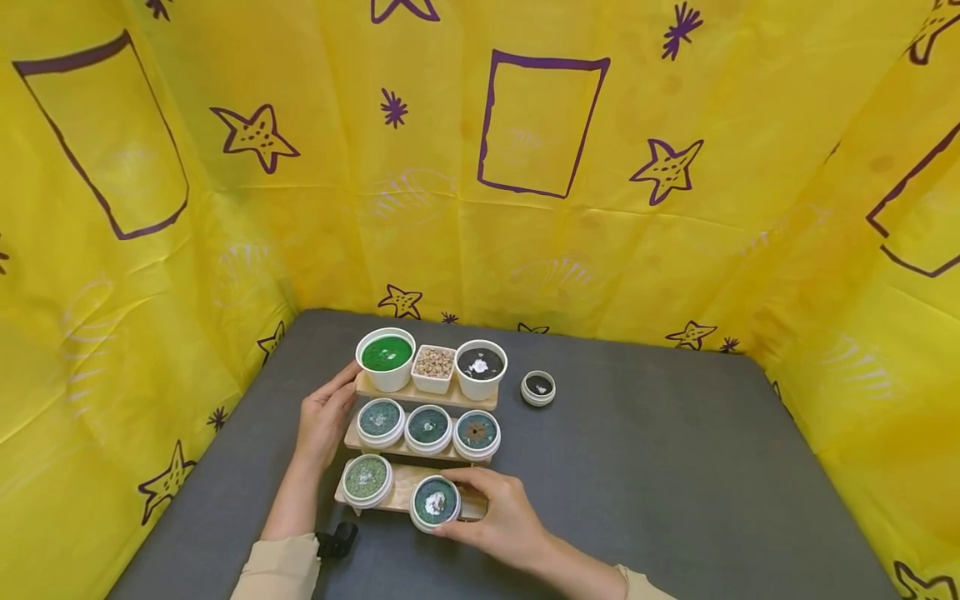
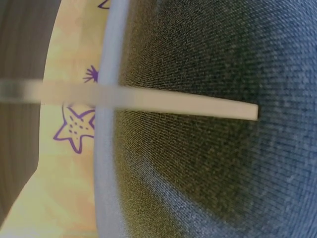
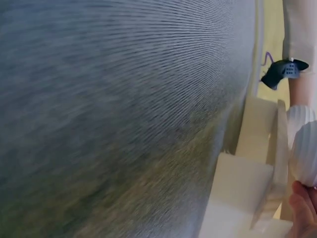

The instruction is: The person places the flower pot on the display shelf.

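Observation:
My right hand (image 1: 510, 517) pinches a small round white pot (image 1: 437, 502) between thumb and forefinger; dark green with a white patch shows in its top. The pot overlaps the lowest shelf of a three-tier wooden stand (image 1: 408, 483). Its ribbed side (image 3: 304, 153) appears in the right wrist view, fingers (image 3: 301, 208) just below it. My left hand (image 1: 324, 421) grips the left end of the top shelf, fingertips partly hidden behind it. On the lowest shelf, left of the held pot, sits another pot with pale green contents (image 1: 367, 479).
Three similar pots (image 1: 428, 427) line the middle shelf. Above them stand a bright green cup (image 1: 387, 358), a square cup of beige bits (image 1: 432, 367) and a black-filled cup (image 1: 480, 367). A small black-filled pot (image 1: 537, 389) rests on the grey table (image 1: 660, 467). Yellow cloth walls (image 1: 450, 233) surround it.

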Demonstrator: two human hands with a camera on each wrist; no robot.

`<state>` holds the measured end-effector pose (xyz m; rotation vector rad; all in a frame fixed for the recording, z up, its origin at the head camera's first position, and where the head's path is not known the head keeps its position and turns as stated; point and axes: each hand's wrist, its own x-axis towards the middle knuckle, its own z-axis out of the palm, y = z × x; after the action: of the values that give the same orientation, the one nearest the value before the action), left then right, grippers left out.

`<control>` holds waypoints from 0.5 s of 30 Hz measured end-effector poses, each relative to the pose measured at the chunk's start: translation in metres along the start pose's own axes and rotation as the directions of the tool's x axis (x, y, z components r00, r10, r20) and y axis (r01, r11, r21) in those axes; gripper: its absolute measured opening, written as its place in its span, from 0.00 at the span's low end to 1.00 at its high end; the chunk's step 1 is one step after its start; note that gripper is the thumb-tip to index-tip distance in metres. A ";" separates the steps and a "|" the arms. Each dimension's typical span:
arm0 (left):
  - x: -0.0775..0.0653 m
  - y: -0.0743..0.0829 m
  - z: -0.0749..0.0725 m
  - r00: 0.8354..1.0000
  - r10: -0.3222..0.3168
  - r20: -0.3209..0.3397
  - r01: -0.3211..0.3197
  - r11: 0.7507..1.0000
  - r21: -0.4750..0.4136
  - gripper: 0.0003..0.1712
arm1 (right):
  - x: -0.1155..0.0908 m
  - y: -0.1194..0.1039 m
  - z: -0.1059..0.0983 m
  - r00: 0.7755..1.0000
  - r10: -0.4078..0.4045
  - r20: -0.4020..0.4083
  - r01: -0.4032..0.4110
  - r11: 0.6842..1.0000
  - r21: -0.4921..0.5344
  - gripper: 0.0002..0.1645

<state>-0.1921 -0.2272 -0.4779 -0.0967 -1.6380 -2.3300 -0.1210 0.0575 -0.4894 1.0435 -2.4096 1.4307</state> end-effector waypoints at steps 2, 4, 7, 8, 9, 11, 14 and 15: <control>0.000 0.000 0.000 1.000 -0.001 0.006 0.001 1.000 0.000 0.20 | 0.002 -0.001 0.003 1.000 0.019 -0.012 -0.019 1.000 -0.005 0.32; 0.000 0.001 0.000 1.000 -0.001 0.010 0.001 1.000 -0.004 0.20 | 0.005 -0.003 0.006 0.999 0.032 -0.024 -0.032 0.999 -0.019 0.33; 0.000 0.001 0.001 1.000 -0.001 0.016 0.001 1.000 -0.004 0.20 | 0.009 -0.004 0.008 0.998 0.049 -0.031 -0.050 0.998 -0.028 0.33; 0.000 0.001 0.001 1.000 0.000 0.017 0.000 1.000 -0.005 0.20 | 0.010 -0.005 0.009 0.998 0.056 -0.032 -0.057 0.998 -0.029 0.34; 0.000 0.002 0.001 1.000 0.000 0.017 0.000 1.000 -0.007 0.20 | 0.011 -0.005 0.010 0.998 0.063 -0.032 -0.064 0.998 -0.029 0.34; 0.000 0.001 0.001 1.000 -0.001 0.016 0.001 1.000 -0.007 0.21 | 0.013 -0.007 0.012 0.997 0.076 -0.033 -0.077 0.997 -0.026 0.33; 0.000 0.001 0.000 1.000 -0.001 0.014 0.001 1.000 -0.011 0.21 | 0.014 -0.009 0.015 0.995 0.091 -0.042 -0.093 0.995 -0.032 0.34; 0.000 0.001 0.000 1.000 -0.001 0.011 0.001 1.000 -0.009 0.21 | 0.015 -0.009 0.016 0.995 0.094 -0.044 -0.096 0.995 -0.036 0.34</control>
<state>-0.1920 -0.2275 -0.4767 -0.1112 -1.6334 -2.3421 -0.1231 0.0349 -0.4849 0.8923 -2.4770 1.4151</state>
